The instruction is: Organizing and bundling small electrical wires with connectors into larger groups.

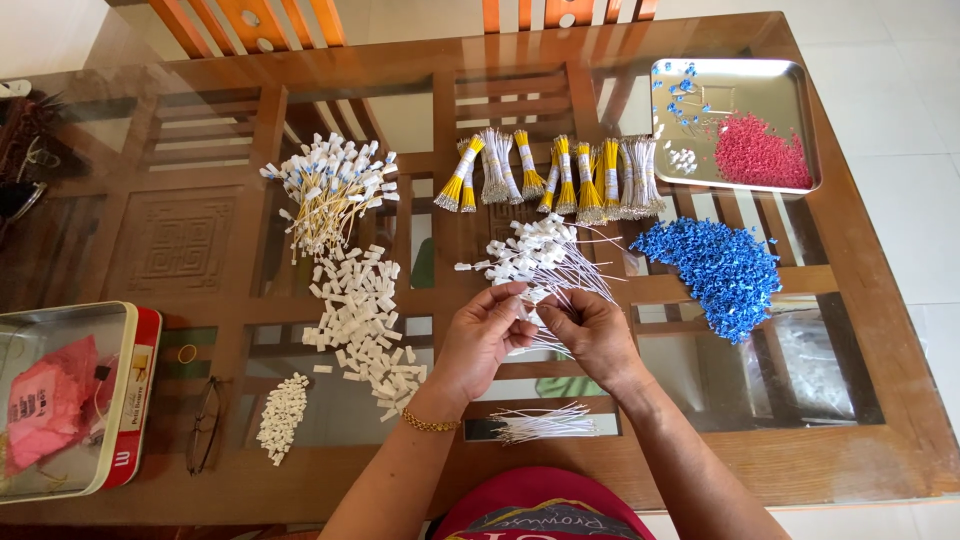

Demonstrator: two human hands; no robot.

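Left hand (482,338): fingers pinched on a small white plastic tag (527,297).
Right hand (592,335): grips thin white wires (540,345).
Blue beads (715,268): glossy heap, 3 o'clock.
Hidden: fingertip contact unclear.

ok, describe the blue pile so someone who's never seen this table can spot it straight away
Start at the glass-topped wooden table and find the shiny metal tray in its far right corner. Just nearer than that tray, right of the right hand, lies the blue pile of small plastic pieces, loose on the glass. It is the only large blue heap; the red pieces sit inside the tray, and the other piles are white.
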